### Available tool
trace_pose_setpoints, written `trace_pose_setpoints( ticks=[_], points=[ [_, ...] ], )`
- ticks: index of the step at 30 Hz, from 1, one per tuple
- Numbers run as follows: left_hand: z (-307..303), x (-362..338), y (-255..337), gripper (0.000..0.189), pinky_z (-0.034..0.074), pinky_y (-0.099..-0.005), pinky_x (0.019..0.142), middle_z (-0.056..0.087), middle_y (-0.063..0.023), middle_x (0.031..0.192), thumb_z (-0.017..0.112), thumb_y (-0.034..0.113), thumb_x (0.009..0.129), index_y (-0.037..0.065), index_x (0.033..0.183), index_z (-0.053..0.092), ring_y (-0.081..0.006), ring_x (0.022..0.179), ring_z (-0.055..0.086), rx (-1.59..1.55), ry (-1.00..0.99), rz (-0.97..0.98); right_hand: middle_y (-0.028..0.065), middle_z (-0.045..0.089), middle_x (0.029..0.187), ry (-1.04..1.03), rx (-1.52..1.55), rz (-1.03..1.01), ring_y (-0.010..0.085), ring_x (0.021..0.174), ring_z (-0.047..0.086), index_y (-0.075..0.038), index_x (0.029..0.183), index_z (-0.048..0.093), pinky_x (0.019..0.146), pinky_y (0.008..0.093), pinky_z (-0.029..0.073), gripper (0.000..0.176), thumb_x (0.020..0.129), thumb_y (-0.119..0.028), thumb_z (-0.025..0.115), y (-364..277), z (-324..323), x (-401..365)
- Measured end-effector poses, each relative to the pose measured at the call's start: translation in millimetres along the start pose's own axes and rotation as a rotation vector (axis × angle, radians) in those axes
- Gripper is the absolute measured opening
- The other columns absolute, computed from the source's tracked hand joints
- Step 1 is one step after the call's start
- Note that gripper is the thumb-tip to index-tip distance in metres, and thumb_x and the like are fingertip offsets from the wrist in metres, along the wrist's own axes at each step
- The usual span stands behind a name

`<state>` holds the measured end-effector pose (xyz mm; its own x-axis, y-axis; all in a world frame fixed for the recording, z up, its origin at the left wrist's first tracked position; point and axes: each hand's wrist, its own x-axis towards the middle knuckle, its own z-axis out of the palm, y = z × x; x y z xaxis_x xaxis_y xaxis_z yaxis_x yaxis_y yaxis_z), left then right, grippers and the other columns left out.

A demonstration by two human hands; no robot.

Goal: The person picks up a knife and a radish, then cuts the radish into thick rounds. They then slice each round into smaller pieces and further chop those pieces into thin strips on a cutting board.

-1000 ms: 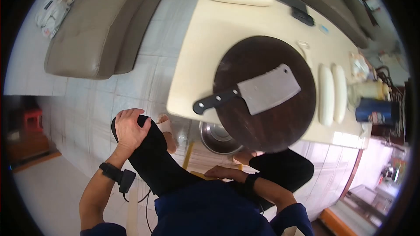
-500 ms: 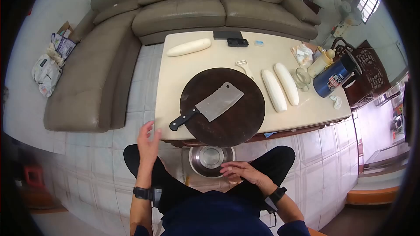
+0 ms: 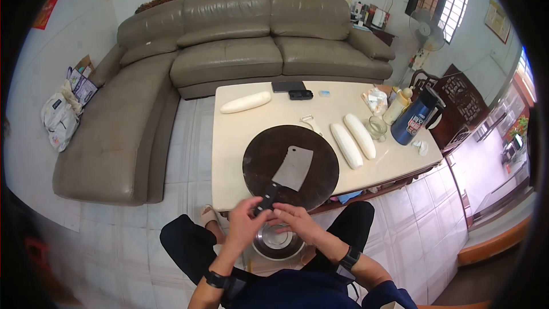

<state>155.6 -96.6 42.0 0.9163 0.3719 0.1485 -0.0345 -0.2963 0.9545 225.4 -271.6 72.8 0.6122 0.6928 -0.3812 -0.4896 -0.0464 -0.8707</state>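
Note:
A cleaver (image 3: 293, 167) with a black handle lies over the dark round board (image 3: 260, 154), its handle toward me at the board's near edge. My left hand (image 3: 247, 220) has its fingers round the end of that handle. Close beside it, my right hand (image 3: 294, 219) is held with its fingers apart near the handle's end, with nothing in it. Two peeled white vegetables (image 3: 346, 146) (image 3: 360, 136) lie side by side right of the board. A third white vegetable (image 3: 246, 102) lies at the table's back left. A peeler (image 3: 311, 125) rests behind the board.
The cream table (image 3: 229, 137) also bears a glass mug (image 3: 377, 129), a blue flask (image 3: 413, 118), a yellowish bottle (image 3: 398, 107) and a black case (image 3: 301, 95). Below the board's near edge is a metal basin (image 3: 278, 240). A sofa (image 3: 229, 63) stands behind.
The view has tilted up. Both hands have come together at the cleaver's handle, my left hand from the table's left edge. The cleaver has turned, and its handle now points toward me.

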Motion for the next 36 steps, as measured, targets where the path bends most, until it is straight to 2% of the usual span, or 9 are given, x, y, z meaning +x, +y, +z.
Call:
trace_pose_setpoints(
  ticks=[4,5,12,14,20,26,28,30,36],
  points=[
    [5.8,-20.8,42.0,0.042,0.052,-0.0245,0.061,0.067,-0.0085,0.098,0.076,0.008,0.082,0.003,0.121,0.063,-0.0096,0.07,0.062,0.07,-0.048,0.149,0.002,0.065,0.093,0.154,0.195,0.04,0.0116,0.093,0.064,-0.004,0.105,0.062,0.069,0.0309,0.056,0.028,0.092,-0.027,0.07,-3.8,0.6,17.9],
    [4.3,-24.0,43.1,0.042,0.053,-0.0248,0.063,0.067,-0.0095,0.099,0.076,0.008,0.082,0.003,0.121,0.063,-0.0109,0.071,0.064,-0.006,-0.105,0.159,0.0009,0.064,0.086,0.211,0.203,0.014,0.0109,0.082,0.064,-0.009,0.093,0.06,0.061,0.0295,0.054,0.019,0.089,-0.024,0.072,-2.0,-1.6,17.6],
    [-24.2,11.6,50.0,0.036,0.053,-0.0252,0.067,0.07,-0.0076,0.101,0.074,0.011,0.085,0.003,0.118,0.065,-0.0096,0.075,0.064,0.039,-0.355,-0.034,0.0085,0.068,0.085,0.292,0.087,0.052,0.0167,0.071,0.066,-0.002,0.096,0.061,0.061,0.032,0.056,0.013,0.087,-0.01,0.068,18.7,-54.4,-10.6],
    [-28.7,37.1,63.1,0.034,0.052,-0.0244,0.067,0.069,-0.008,0.101,0.074,0.01,0.085,0.003,0.118,0.065,-0.0092,0.074,0.062,0.096,-0.274,0.043,0.0078,0.066,0.08,0.302,0.051,-0.013,0.017,0.065,0.065,-0.001,0.094,0.062,0.058,0.0308,0.055,0.012,0.086,-0.009,0.067,28.4,-73.5,-13.8],
    [17.0,117.8,137.7,0.031,0.051,-0.0254,0.066,0.069,-0.0078,0.097,0.072,0.008,0.085,0.001,0.115,0.066,-0.0089,0.072,0.06,0.316,-0.465,0.236,0.0006,0.057,0.062,0.471,-0.284,-0.077,0.0086,0.051,0.053,-0.003,0.088,0.06,0.043,0.0255,0.043,0.014,0.083,-0.012,0.07,3.7,-85.8,-46.6],
    [106.7,200.1,141.9,0.035,0.053,-0.0292,0.071,0.068,-0.0116,0.099,0.071,0.009,0.083,0.001,0.117,0.064,-0.0157,0.075,0.064,0.45,-0.398,0.358,0.0033,0.058,0.067,0.439,0.078,-0.488,0.0105,0.056,0.058,-0.001,0.091,0.056,0.052,0.0248,0.047,0.01,0.083,-0.004,0.061,26.3,-145.6,-99.8],
    [143.7,211.9,121.0,0.049,0.052,-0.0392,0.087,0.06,-0.0197,0.12,0.072,0.01,0.081,0.003,0.127,0.056,-0.0325,0.102,0.062,0.678,-0.536,0.599,0.0053,0.057,0.07,0.552,-0.069,-0.526,0.0108,0.056,0.055,0.0,0.091,0.055,0.051,0.0258,0.045,0.012,0.08,-0.001,0.059,21.5,-168.4,-114.9],
    [177.2,214.5,103.8,0.06,0.045,-0.0422,0.098,0.051,-0.0198,0.134,0.074,0.008,0.078,0.006,0.133,0.051,-0.0366,0.119,0.053,0.836,-0.653,0.663,0.0055,0.055,0.069,0.565,0.144,-0.498,0.0111,0.055,0.052,0.001,0.091,0.055,0.05,0.0266,0.044,0.012,0.079,0.0,0.058,24.4,-185.3,-134.6],
    [243.8,234.7,89.9,0.075,0.034,-0.0505,0.109,0.041,-0.0168,0.144,0.076,0.004,0.07,0.01,0.138,0.045,-0.0367,0.13,0.042,1.099,-0.77,0.897,0.0057,0.047,0.064,0.428,0.651,-0.501,0.0126,0.05,0.043,0.003,0.087,0.053,0.048,0.0283,0.04,0.011,0.077,0.002,0.056,29.2,-204.0,-151.3]
  ],
)
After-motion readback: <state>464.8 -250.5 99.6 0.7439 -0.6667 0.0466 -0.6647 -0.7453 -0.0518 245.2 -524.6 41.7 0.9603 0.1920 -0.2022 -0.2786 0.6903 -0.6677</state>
